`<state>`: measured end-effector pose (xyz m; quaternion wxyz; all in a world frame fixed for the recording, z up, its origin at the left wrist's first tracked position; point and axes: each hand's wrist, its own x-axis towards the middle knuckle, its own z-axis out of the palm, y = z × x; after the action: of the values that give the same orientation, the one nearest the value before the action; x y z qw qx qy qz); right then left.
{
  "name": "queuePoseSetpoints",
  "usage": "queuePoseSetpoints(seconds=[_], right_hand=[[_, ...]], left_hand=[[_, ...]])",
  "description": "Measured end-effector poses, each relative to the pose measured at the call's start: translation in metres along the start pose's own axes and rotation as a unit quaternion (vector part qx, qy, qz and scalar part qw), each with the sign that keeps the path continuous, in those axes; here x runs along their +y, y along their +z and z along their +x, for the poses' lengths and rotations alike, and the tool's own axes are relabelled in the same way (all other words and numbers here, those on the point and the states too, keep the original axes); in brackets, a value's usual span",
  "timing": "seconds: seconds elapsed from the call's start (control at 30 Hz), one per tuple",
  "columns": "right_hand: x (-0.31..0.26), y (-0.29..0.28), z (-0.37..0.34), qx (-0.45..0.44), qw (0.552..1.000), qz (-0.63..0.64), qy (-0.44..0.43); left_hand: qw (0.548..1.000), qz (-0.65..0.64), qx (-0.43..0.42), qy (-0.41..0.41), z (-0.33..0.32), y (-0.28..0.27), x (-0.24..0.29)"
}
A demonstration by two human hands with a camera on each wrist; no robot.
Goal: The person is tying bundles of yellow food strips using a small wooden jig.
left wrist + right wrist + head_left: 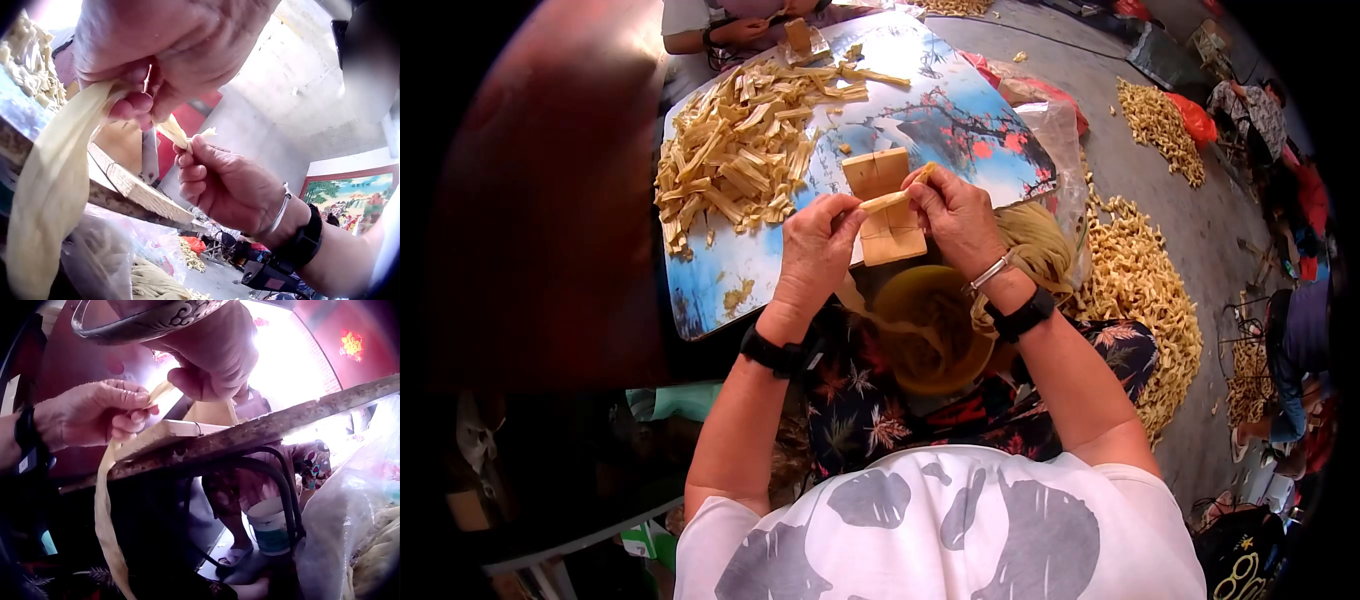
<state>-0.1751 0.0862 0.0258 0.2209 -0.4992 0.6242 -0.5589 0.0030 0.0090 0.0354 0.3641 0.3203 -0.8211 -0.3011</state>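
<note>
Both hands hold one long pale yellow strip [885,202], like a flat ribbon, stretched between them over a small wooden stand [893,245]. My left hand [818,245] pinches it between thumb and fingers. From under that hand its long tail [106,519] hangs down past the table edge. At the other end my right hand [962,222] pinches the strip with thumb and curled fingers, and a short end [209,132] sticks out beyond them. The stand has an upright board [875,172] at its back, and a thin dark line crosses its flat part.
Loose flat yellow pieces [735,150] heap on the left of the patterned table [990,120]. A yellow bowl [975,365] sits below its edge. More strips [1040,240] lie by a plastic bag at right. Knotted pieces [1145,300] pile on the floor. Another person [745,30] sits opposite.
</note>
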Motion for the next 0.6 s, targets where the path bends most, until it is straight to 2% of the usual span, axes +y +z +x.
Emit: queuePoseSetpoints(seconds=[0.13,0.23,0.27,0.37,0.5,0.6], right_hand=[[0.014,0.012,0.013,0.090,0.991,-0.065,-0.076],[0.031,0.019,0.020,0.071,0.968,-0.208,-0.122],[0.036,0.023,0.020,0.049,0.959,-0.258,-0.103],[0.038,0.019,0.025,0.035,0.956,-0.274,-0.098],[0.039,0.007,0.026,0.034,0.961,-0.252,-0.108],[0.034,-0.003,0.018,-0.013,0.978,-0.197,-0.066]], left_hand=[[0.999,0.000,0.034,0.015,0.024,0.009,-0.011],[0.997,-0.059,0.027,-0.053,0.027,0.025,-0.028],[0.997,-0.026,0.020,-0.067,0.026,0.028,-0.031],[0.992,0.060,0.108,-0.003,0.023,0.040,-0.051],[0.994,0.070,0.047,-0.065,0.022,0.037,-0.039],[0.992,0.090,0.076,-0.055,0.010,0.039,-0.037]])
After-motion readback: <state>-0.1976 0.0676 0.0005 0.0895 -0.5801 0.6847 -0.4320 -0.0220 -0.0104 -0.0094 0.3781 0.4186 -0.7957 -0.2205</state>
